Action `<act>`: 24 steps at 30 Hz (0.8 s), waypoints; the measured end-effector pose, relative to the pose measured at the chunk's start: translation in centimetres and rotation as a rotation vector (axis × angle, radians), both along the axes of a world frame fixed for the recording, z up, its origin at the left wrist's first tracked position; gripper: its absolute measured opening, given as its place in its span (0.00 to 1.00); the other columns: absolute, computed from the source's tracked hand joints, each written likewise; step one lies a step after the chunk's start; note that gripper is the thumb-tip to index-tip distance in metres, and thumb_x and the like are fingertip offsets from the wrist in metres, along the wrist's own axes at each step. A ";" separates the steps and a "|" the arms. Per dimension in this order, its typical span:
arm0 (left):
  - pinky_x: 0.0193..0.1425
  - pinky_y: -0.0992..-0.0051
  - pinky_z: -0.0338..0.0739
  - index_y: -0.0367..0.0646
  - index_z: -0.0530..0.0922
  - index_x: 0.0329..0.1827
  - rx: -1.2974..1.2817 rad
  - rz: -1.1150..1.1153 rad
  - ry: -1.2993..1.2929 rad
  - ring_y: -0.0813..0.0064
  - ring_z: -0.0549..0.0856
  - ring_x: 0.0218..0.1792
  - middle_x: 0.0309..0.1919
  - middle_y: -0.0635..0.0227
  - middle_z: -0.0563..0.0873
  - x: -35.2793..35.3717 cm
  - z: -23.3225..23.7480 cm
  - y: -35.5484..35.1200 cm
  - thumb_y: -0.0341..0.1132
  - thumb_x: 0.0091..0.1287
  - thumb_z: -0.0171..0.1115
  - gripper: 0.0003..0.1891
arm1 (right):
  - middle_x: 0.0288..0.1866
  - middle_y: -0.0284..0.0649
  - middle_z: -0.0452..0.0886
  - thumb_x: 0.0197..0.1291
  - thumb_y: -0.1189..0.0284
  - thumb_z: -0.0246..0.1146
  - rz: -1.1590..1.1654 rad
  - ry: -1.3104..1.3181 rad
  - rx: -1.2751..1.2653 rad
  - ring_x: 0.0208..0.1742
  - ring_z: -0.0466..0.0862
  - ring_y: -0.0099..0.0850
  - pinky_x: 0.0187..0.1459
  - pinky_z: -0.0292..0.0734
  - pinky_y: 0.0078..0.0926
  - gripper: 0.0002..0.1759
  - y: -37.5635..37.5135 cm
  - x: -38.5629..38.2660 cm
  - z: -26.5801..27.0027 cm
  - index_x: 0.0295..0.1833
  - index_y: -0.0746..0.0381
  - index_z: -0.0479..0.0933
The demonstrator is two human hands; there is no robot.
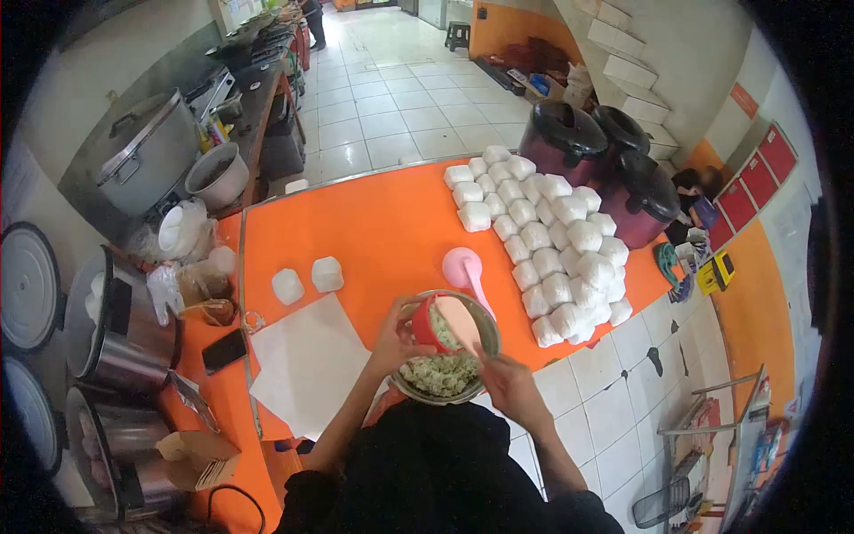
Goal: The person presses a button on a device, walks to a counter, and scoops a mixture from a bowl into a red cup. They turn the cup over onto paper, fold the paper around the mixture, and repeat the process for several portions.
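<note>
Gripping the handle of a pale pink paddle (459,322), the right hand (509,384) is closed at the right side of a metal bowl (490,335), its fingers folded round the grip. Rice mixed with green bits (442,376) lies in the near part of the bowl, between the two hands. Across from it, the left hand (391,345) is partly curled, grasping a red cup (425,330) from its left side and holding it over the bowl. More of the rice shows inside the cup, and the paddle's flat blade lies across its opening, just ahead of the right hand.

Left of the left hand, white paper sheets (307,363) lie flat on the orange bench (374,214). Just beyond the bowl rests a pink ladle (462,266), with two small white packets (307,280) farther left, near the paper. Beyond the right hand rises a heap of white wrapped packets (553,240); behind that stand dark red lidded pots (560,147).
</note>
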State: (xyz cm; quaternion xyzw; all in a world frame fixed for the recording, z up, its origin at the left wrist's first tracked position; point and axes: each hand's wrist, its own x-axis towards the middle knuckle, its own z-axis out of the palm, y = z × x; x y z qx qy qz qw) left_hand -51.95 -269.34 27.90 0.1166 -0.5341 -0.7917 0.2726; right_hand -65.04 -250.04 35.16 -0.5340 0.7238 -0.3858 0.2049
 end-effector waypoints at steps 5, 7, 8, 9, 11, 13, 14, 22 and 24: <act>0.65 0.65 0.67 0.43 0.58 0.62 -0.183 0.061 0.016 0.67 0.67 0.62 0.59 0.62 0.67 0.7 1.0 0.1 0.24 0.36 0.78 0.48 | 0.32 0.42 0.77 0.59 0.75 0.57 0.272 -0.141 -0.107 0.31 0.78 0.31 0.33 0.73 0.29 0.13 0.8 -4.7 -2.3 0.50 0.64 0.76; 0.65 0.65 0.66 0.43 0.57 0.63 -0.180 0.074 0.088 0.67 0.67 0.63 0.59 0.62 0.66 0.6 1.7 0.2 0.24 0.37 0.77 0.47 | 0.24 0.32 0.73 0.63 0.72 0.55 0.048 -0.557 -0.030 0.24 0.71 0.20 0.26 0.67 0.19 0.10 0.9 -5.3 -2.0 0.44 0.68 0.76; 0.66 0.64 0.66 0.43 0.57 0.62 -0.201 0.074 0.100 0.67 0.67 0.62 0.59 0.62 0.66 0.6 2.1 0.3 0.25 0.37 0.78 0.48 | 0.23 0.30 0.72 0.64 0.70 0.54 -0.039 -0.689 0.034 0.23 0.69 0.18 0.24 0.65 0.18 0.11 0.8 -5.3 -1.1 0.42 0.68 0.76; 0.66 0.64 0.66 0.43 0.57 0.62 -0.222 0.074 0.114 0.67 0.67 0.62 0.59 0.61 0.66 0.5 2.6 0.3 0.26 0.36 0.78 0.48 | 0.23 0.28 0.70 0.66 0.69 0.53 -0.128 -0.817 0.099 0.22 0.67 0.16 0.22 0.63 0.16 0.13 0.6 -5.4 -0.5 0.41 0.68 0.77; 0.66 0.64 0.66 0.43 0.57 0.62 -0.257 0.071 0.133 0.67 0.68 0.62 0.59 0.62 0.65 0.2 2.8 0.2 0.25 0.37 0.78 0.47 | 0.24 0.31 0.75 0.65 0.69 0.53 -0.086 -0.670 0.127 0.23 0.72 0.19 0.26 0.70 0.18 0.13 0.3 -5.1 -2.7 0.43 0.68 0.77; 0.65 0.66 0.67 0.43 0.57 0.63 -0.284 0.074 0.140 0.68 0.67 0.63 0.60 0.63 0.63 -0.1 2.4 0.1 0.21 0.40 0.75 0.45 | 0.24 0.32 0.76 0.64 0.69 0.54 -0.070 -0.469 0.059 0.24 0.73 0.20 0.27 0.72 0.21 0.13 -0.8 -2.8 -3.5 0.45 0.68 0.77; 0.65 0.66 0.67 0.43 0.58 0.62 -0.280 0.087 0.124 0.68 0.67 0.63 0.60 0.63 0.63 -0.1 2.5 0.1 0.21 0.40 0.75 0.45 | 0.28 0.41 0.79 0.62 0.72 0.56 -0.106 -0.378 -0.021 0.27 0.78 0.30 0.33 0.75 0.28 0.14 -1.2 -1.4 -3.3 0.50 0.67 0.76; 0.63 0.65 0.69 0.46 0.59 0.59 -0.227 0.151 0.047 0.67 0.70 0.59 0.57 0.62 0.66 0.4 3.2 -0.5 0.20 0.40 0.74 0.42 | 0.35 0.52 0.78 0.58 0.77 0.57 0.052 -0.218 -0.021 0.37 0.79 0.45 0.40 0.74 0.35 0.15 -2.6 0.7 -1.1 0.52 0.64 0.75; 0.62 0.65 0.70 0.47 0.57 0.58 -0.303 0.224 0.050 0.66 0.71 0.58 0.56 0.61 0.67 0.4 4.4 0.0 0.21 0.40 0.74 0.43 | 0.34 0.51 0.78 0.57 0.77 0.57 0.120 -0.334 -0.148 0.36 0.79 0.45 0.38 0.74 0.35 0.17 -2.5 -2.7 -3.9 0.53 0.63 0.75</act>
